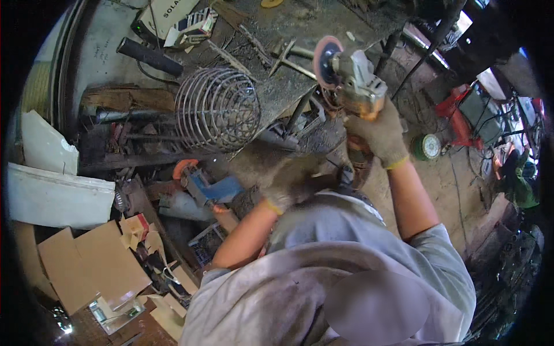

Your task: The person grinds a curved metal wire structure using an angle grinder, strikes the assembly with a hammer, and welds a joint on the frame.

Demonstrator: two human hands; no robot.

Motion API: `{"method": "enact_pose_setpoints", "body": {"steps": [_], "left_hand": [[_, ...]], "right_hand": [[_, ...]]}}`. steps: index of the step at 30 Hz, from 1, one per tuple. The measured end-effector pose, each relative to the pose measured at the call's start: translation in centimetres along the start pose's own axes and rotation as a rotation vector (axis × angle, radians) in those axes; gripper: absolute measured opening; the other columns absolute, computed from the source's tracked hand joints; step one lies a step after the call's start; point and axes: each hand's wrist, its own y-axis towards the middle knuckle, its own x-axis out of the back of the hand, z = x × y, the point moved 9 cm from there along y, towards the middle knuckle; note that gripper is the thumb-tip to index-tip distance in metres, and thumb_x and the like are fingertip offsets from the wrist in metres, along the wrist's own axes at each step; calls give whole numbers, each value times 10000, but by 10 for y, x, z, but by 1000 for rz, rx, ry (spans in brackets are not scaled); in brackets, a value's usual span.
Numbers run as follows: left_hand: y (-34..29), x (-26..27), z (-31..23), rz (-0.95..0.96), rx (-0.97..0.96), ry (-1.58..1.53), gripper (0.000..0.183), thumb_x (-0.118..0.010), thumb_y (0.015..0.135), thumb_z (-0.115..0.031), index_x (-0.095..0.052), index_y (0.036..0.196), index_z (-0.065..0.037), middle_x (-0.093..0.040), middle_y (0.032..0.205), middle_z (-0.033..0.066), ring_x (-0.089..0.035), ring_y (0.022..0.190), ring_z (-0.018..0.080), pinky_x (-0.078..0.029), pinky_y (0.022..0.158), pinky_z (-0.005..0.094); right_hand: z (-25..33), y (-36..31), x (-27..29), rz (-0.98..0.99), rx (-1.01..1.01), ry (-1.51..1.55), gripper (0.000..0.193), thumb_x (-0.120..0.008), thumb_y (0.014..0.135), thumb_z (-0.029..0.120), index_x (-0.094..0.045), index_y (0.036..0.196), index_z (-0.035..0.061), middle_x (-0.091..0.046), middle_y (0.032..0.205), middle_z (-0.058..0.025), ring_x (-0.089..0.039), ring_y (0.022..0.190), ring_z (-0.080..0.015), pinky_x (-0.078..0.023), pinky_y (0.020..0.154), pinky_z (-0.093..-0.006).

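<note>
My right hand (382, 134), in a dirty work glove, is closed around an angle grinder (360, 83) with a grey metal head and a reddish disc. The grinder is held up beside the edge of the workbench (314, 26), its disc over that edge. My left hand (293, 177), also gloved, is low in front of my body and smeared by motion, so its fingers cannot be made out. To its left lies a blue power tool (214, 187) with an orange disc. A round cage of bent metal rods (218, 109) rests at the bench's near edge.
On the bench lie a hammer (292, 57), a dark cylinder (149, 56) and a small carton (196, 26). Cardboard (95, 259) and white panels (60, 196) fill the left side. A green-rimmed spool (426, 147) and a red metal frame (461, 118) are on the right.
</note>
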Motion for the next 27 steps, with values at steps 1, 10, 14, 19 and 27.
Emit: {"method": "enact_pose_setpoints", "body": {"steps": [1,10,14,19,27], "left_hand": [[15,-8,-12,-105,-164,11,430,-735,836,-317,-644,1148,-35,-678,1082,169,-655,1026,332,-510,898,416],[49,-9,-10,-358,-26,-76,458,-686,865,-430,-626,1177,-100,-680,1082,172,-648,985,385,-521,833,472],[66,-26,5,-432,-142,108,570,-692,842,-538,-629,1204,-102,-692,1073,190,-657,1003,379,-509,858,472],[64,-8,6,-259,0,13,571,-683,860,-523,-608,1250,-112,-674,1131,174,-647,1028,381,-503,878,465],[65,-36,-19,364,-56,-1415,450,-769,850,-266,-571,1213,-89,-634,1064,89,-653,873,167,-552,766,336]], "right_hand": [[4,6,-5,5,-9,28,648,-842,646,222,-597,1207,9,-692,1150,-144,-676,1025,-262,-515,906,-372],[25,34,-19,-89,-7,25,617,-840,683,251,-607,1216,45,-706,1091,-98,-682,969,-208,-528,876,-350],[19,44,-17,-100,-29,-23,606,-832,694,254,-608,1219,48,-706,1095,-96,-682,966,-205,-529,874,-347],[40,49,-22,-94,-29,-58,519,-770,747,221,-615,1208,39,-703,1075,-100,-684,919,-202,-542,834,-345],[21,109,-34,289,-145,893,467,-702,824,178,-561,1238,15,-680,983,-154,-704,790,-254,-614,731,-422]]}}
